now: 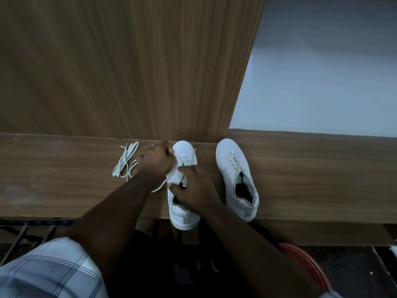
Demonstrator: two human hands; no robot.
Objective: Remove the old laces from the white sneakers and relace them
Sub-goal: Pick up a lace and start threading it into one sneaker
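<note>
Resting on a wood-grain shelf [64, 179], sneaker [182, 209] under both hands, left hand [158, 161] seemingly pinching lace [160, 187], right hand [194, 188] gripping tongue.

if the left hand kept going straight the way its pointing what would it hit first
Probably the upright wooden panel behind the shelf. The left hand, pinching the lace at the left sneaker, points up and away along its forearm; the panel's base lies just past its knuckles, though depth is unclear.

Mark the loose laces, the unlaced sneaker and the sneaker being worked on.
loose laces [125, 161], head view, middle of the bundle.
unlaced sneaker [227, 150], head view, on its toe cap.
sneaker being worked on [183, 148], head view, on its toe cap.
</note>
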